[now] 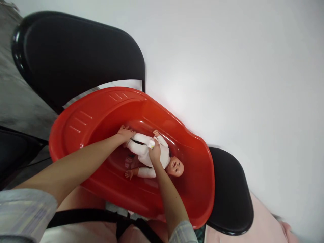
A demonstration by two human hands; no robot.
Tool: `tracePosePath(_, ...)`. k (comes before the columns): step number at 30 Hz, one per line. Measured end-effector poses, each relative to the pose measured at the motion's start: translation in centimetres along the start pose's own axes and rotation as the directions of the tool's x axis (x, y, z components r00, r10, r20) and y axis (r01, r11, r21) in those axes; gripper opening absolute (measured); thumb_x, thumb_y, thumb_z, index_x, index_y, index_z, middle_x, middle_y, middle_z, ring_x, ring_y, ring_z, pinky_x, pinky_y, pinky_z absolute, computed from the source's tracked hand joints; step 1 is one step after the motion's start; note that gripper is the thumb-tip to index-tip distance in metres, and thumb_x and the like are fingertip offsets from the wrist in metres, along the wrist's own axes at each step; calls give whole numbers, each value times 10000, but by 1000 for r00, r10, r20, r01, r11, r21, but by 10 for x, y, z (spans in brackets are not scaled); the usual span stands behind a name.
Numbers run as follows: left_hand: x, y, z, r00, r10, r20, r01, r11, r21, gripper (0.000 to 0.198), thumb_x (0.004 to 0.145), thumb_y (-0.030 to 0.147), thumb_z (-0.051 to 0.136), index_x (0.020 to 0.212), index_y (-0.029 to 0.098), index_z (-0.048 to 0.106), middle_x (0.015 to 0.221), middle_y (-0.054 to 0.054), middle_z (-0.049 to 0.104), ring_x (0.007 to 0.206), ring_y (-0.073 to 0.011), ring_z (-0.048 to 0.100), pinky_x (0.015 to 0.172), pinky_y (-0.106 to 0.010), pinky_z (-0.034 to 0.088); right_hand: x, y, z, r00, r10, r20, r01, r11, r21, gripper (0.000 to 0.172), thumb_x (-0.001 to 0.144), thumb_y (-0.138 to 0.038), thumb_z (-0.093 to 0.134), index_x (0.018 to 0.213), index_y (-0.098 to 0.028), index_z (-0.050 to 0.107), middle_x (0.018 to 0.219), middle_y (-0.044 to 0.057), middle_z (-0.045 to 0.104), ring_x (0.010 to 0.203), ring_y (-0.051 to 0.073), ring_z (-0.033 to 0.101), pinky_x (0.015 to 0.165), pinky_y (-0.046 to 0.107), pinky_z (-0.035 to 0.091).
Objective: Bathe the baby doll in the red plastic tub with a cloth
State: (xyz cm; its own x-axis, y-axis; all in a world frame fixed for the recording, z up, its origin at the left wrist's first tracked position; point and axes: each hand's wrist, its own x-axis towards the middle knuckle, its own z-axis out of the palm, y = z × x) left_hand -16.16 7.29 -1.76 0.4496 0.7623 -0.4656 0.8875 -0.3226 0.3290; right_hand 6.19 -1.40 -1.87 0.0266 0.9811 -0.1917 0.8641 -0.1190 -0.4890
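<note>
A baby doll point(143, 158) in a white long-sleeved suit lies on its back in a red plastic baby bathtub point(202, 182). Its bald head points to the right and its legs to the left. My left hand point(126, 133) is closed over the feet end of the doll's legs, and the feet are mostly hidden beneath it. Over the doll's belly, my right hand point(155, 152) grips a small white object point(151, 144) with a yellowish mark; its kind is unclear. One doll arm stretches toward the far wall of the tub, the other toward me.
The tub rests between a black chair back point(81, 50) at upper left and a black chair point(230, 192) at right. A white wall point(240, 67) rises behind it. Another dark chair point(15, 152) stands at the left edge. A black strap point(83, 217) crosses my lap.
</note>
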Motion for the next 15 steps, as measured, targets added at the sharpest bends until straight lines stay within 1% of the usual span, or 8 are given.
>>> tracePosePath(3, -2, 3, -4, 1000, -14, 17, 13, 1000, 23, 1180, 564, 79, 989, 1643, 224, 534, 1725, -227, 405, 1634, -450, 281, 1324, -621, 167, 10, -32, 17, 989, 135, -67, -132, 990, 53, 634, 1014, -239, 604, 1613, -148, 416, 1701, 190, 431, 1601, 306, 367, 1347, 523, 293)
tracePosePath(4, -3, 3, -5, 1000, -21, 18, 20, 999, 30, 1210, 559, 87, 995, 1659, 225, 511, 1727, -229, 401, 1635, -447, 281, 1324, -613, 177, 13, -43, 23, 990, 131, -53, -129, 991, 44, 679, 1005, -213, 624, 1634, -108, 391, 1711, 206, 419, 1625, 315, 335, 1363, 516, 254)
tracePosePath(7, -3, 3, -5, 999, -41, 17, 40, 999, 34, 1281, 555, 114, 1004, 1698, 218, 438, 1697, -254, 432, 1635, -436, 294, 1321, -595, 200, 18, -73, 38, 996, -13, 87, 17, 998, -55, 765, 952, -113, 673, 1649, -19, 371, 1713, 242, 419, 1660, 315, 302, 1398, 483, 145)
tracePosePath(9, -2, 1, -5, 998, -56, -16, 56, 998, 3, 1120, 710, 197, 941, 1702, 178, 422, 1660, -277, 475, 1609, -409, 368, 1315, -562, 230, 20, -87, 48, 981, -110, 162, 125, 988, -87, 809, 927, -133, 731, 1649, -19, 383, 1707, 246, 431, 1659, 304, 321, 1404, 463, 137)
tracePosePath(11, -2, -1, -5, 996, -73, -56, 70, 997, -39, 874, 912, 274, 774, 1699, 134, 422, 1628, -283, 515, 1558, -372, 468, 1303, -518, 272, 22, -93, 54, 975, -144, 170, 156, 986, -54, 825, 925, -200, 763, 1661, -99, 404, 1692, 196, 475, 1631, 299, 384, 1388, 474, 223)
tracePosePath(12, -2, -2, -6, 995, -74, -65, 71, 996, -49, 811, 953, 281, 717, 1696, 130, 429, 1619, -275, 531, 1538, -360, 497, 1295, -502, 288, 22, -94, 55, 976, -139, 165, 145, 989, -21, 798, 935, -213, 746, 1662, -156, 422, 1663, 157, 524, 1595, 295, 443, 1363, 479, 293)
tracePosePath(13, -2, -4, -7, 996, -69, -54, 67, 997, -40, 804, 943, 278, 721, 1687, 140, 449, 1615, -260, 544, 1530, -355, 509, 1287, -489, 302, 22, -93, 54, 977, -130, 168, 129, 991, 18, 754, 946, -200, 710, 1653, -208, 447, 1617, 119, 581, 1541, 288, 514, 1324, 478, 370)
tracePosePath(15, -1, -6, -8, 999, -48, -10, 48, 999, 11, 869, 821, 228, 821, 1636, 177, 524, 1625, -226, 548, 1524, -353, 511, 1271, -465, 325, 21, -87, 44, 967, -164, 196, 148, 985, 93, 697, 944, -154, 634, 1620, -252, 497, 1498, 85, 679, 1405, 275, 639, 1221, 460, 499)
